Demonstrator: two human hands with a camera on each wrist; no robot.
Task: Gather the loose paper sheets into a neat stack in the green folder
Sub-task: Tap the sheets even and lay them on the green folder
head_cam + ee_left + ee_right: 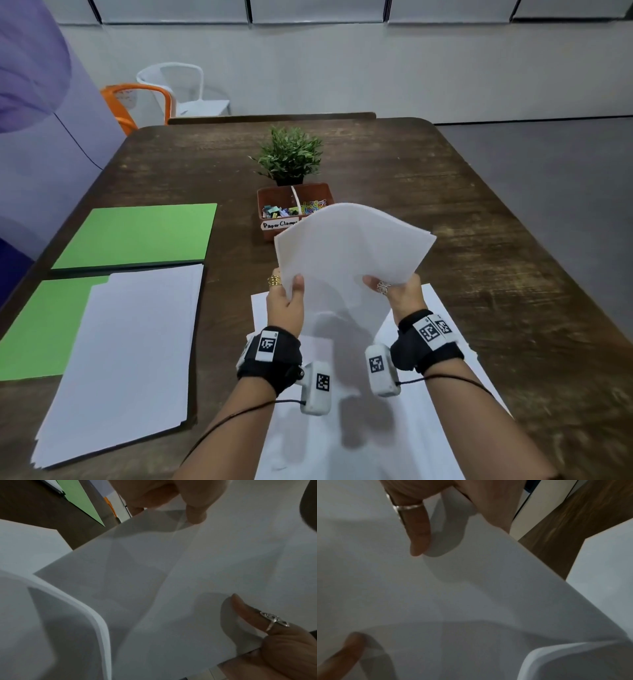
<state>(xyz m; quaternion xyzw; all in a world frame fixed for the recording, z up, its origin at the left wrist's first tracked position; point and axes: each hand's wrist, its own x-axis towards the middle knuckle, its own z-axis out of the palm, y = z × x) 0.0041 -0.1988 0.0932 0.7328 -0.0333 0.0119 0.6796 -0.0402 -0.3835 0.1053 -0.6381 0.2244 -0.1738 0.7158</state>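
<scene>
Both hands hold a bundle of white paper sheets (pixel 349 246) raised above the table, its top leaning away from me. My left hand (pixel 294 288) pinches the lower left edge, thumb on the near face. My right hand (pixel 377 285) pinches the lower right edge, a silver ring on its thumb. In the left wrist view the sheets (pixel 171 574) fill the frame under the left thumb (pixel 195 513). The right wrist view shows the ringed thumb (pixel 418 536) on the paper (pixel 471 588). The green folder (pixel 41 332) lies open at the left, a paper stack (pixel 126 359) on its near half.
More loose sheets (pixel 342 431) lie on the wooden table (pixel 479 240) beneath my hands. A brown tray of paper clamps (pixel 270 197) and a small potted plant (pixel 291 157) stand just beyond the held sheets. Chairs stand past the far left corner.
</scene>
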